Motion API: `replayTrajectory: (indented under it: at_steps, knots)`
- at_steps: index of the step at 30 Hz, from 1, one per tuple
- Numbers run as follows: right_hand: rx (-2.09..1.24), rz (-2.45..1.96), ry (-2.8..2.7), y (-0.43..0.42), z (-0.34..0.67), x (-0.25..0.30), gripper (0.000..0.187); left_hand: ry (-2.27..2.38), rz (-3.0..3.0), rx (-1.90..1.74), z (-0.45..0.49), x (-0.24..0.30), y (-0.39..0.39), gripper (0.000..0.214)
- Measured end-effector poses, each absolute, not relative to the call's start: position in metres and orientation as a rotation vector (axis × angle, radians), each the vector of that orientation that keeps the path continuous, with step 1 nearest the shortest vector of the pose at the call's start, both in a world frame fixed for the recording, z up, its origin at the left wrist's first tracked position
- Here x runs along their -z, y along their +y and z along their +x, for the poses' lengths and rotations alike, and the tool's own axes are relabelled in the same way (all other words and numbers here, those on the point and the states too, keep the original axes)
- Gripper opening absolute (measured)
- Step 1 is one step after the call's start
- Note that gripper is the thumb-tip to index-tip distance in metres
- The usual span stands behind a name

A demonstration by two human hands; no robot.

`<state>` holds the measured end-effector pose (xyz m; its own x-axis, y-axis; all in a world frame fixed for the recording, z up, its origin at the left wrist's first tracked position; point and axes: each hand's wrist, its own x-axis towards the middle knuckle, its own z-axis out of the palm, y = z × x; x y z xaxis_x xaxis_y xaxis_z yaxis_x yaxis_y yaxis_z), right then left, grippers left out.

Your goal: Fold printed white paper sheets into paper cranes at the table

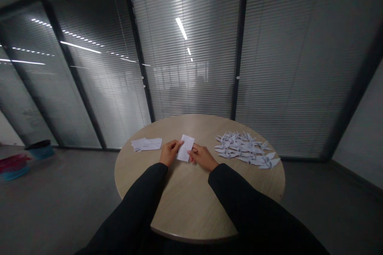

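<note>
A folded white sheet of paper (186, 147) lies on the round wooden table (191, 203), held between both hands. My left hand (170, 152) pinches its left edge, fingers curled. My right hand (202, 156) pinches its lower right edge. Both arms wear black sleeves. A small stack of flat white sheets (147, 144) lies to the left of my left hand. A heap of several folded paper cranes (245, 149) is spread to the right of my right hand.
Glass walls with closed blinds (191, 67) stand behind the table. Low round tubs, one dark (40, 148) and one red and blue (13, 166), sit on the grey floor at far left.
</note>
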<state>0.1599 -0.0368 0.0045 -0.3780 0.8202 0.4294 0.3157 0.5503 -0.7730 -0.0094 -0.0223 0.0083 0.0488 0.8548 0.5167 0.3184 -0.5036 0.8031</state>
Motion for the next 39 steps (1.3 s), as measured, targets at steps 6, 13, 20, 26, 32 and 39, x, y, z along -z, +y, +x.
replayTrajectory:
  at_steps: [6, 13, 20, 26, 32, 39]
  knots:
    - [-0.772, -0.926, -1.935, -0.036, 0.159, -0.002, 0.02, 1.072, 1.83, -1.496, -0.01, -0.002, -0.015, 0.036]
    - [-0.757, -0.945, -1.949, -0.036, 0.159, -0.002, 0.018, 1.078, 1.797, -1.529, -0.01, -0.006, -0.017, 0.033]
    - [-0.744, -0.946, -1.982, -0.034, 0.159, 0.001, 0.017, 1.169, 1.908, -1.522, -0.009, -0.011, -0.025, 0.037]
    - [-0.773, -0.936, -1.996, -0.035, 0.159, 0.0, 0.018, 1.252, 1.966, -1.533, -0.01, -0.01, -0.025, 0.04]
    - [-0.78, -0.951, -1.991, -0.036, 0.159, -0.001, 0.016, 1.128, 1.894, -1.589, -0.01, -0.008, -0.021, 0.029]
    - [-0.775, -0.953, -2.001, -0.035, 0.159, 0.001, 0.012, 1.133, 1.829, -1.633, -0.011, -0.007, -0.019, 0.03]
